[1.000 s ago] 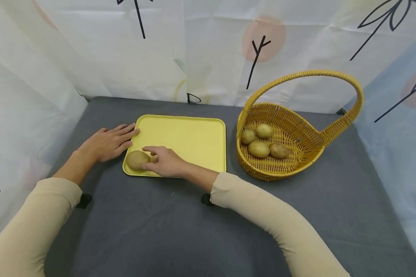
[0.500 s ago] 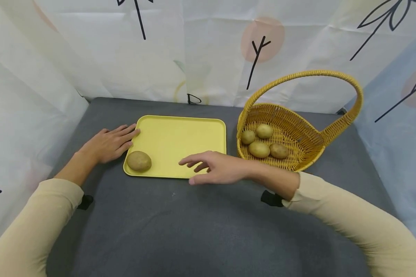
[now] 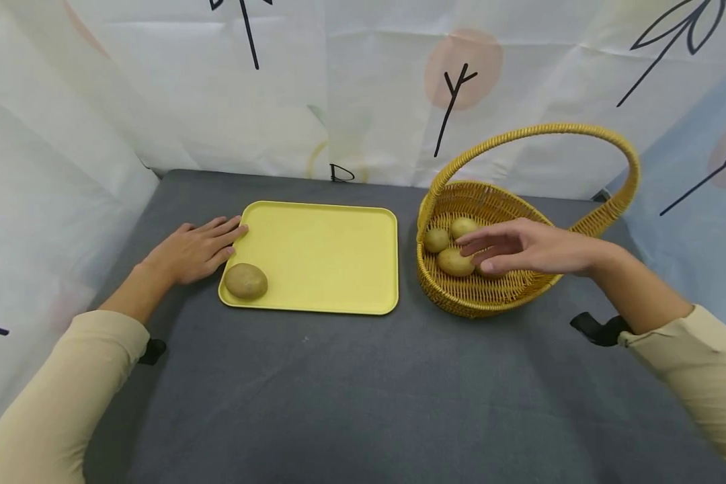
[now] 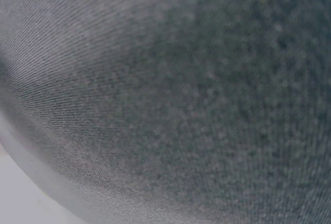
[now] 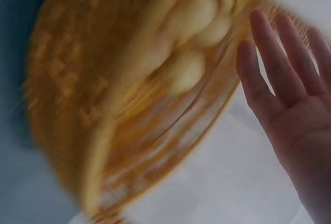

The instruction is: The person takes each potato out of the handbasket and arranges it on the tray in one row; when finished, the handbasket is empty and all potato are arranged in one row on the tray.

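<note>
One large potato (image 3: 246, 281) lies in the front left corner of the yellow tray (image 3: 320, 259). My left hand (image 3: 196, 252) lies flat at the tray's left edge, fingertips on the rim. Over the yellow wicker basket (image 3: 478, 306) hovers my right hand (image 3: 529, 247), fingers loosely spread and nothing held. Several potatoes (image 3: 456, 263) sit inside the basket on its left side; one is mostly hidden behind the right hand. The right wrist view shows the open palm beside the blurred basket and its potatoes (image 5: 183, 71).
The basket's tall arched handle (image 3: 538, 129) rises above the right hand and forearm. Grey cloth (image 3: 351, 396) covers the table, and a patterned white curtain (image 3: 375, 87) stands behind it. Only the grey cloth fills most of the left wrist view.
My right hand has left the potato on the tray and swung right, past the tray, to above the basket. The left hand has stayed at the tray's edge.
</note>
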Demonstrator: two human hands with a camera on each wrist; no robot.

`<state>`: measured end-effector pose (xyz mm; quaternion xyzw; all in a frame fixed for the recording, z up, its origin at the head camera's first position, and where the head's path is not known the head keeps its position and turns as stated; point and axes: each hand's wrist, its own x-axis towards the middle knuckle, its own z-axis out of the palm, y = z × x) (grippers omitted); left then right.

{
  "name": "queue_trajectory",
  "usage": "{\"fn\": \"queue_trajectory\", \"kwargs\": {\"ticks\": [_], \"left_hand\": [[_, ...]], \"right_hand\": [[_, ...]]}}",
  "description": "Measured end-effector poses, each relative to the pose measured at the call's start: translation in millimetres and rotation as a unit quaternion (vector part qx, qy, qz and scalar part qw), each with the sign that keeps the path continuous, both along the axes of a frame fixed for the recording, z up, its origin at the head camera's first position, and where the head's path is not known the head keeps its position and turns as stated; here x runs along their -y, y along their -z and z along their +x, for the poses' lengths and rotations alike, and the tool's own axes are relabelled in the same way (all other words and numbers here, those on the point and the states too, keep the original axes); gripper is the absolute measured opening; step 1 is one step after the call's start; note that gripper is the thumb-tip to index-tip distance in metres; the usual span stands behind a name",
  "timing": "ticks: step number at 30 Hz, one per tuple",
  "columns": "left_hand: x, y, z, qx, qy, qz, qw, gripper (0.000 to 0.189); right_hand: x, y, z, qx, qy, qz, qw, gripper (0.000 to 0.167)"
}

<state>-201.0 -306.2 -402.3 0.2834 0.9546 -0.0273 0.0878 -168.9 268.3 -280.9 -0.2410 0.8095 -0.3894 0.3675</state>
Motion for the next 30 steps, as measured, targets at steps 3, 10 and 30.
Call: {"fn": "queue_trajectory", "kwargs": {"ticks": [3,10,30], "left_hand": [[-0.4,0.1,-0.3,0.003,-0.001,0.0,1.0,0.054],[-0.5,-1.1,-1.2,0.003,0.003,-0.008,1.0,0.055],[-2.2,-2.8,0.7,-0.001,0.001,-0.003,1.0,0.054]], "right_hand": [[-25.2,2.0,-10.6,-0.007,0.059,0.028,0.9978,0.054],[-61.3,10.8,-34.6,0.064,0.111,0.045,0.9907,0.066],[-47.9,41.1,-53.6,0.205,0.085,0.095,0.9705,0.075]]}}
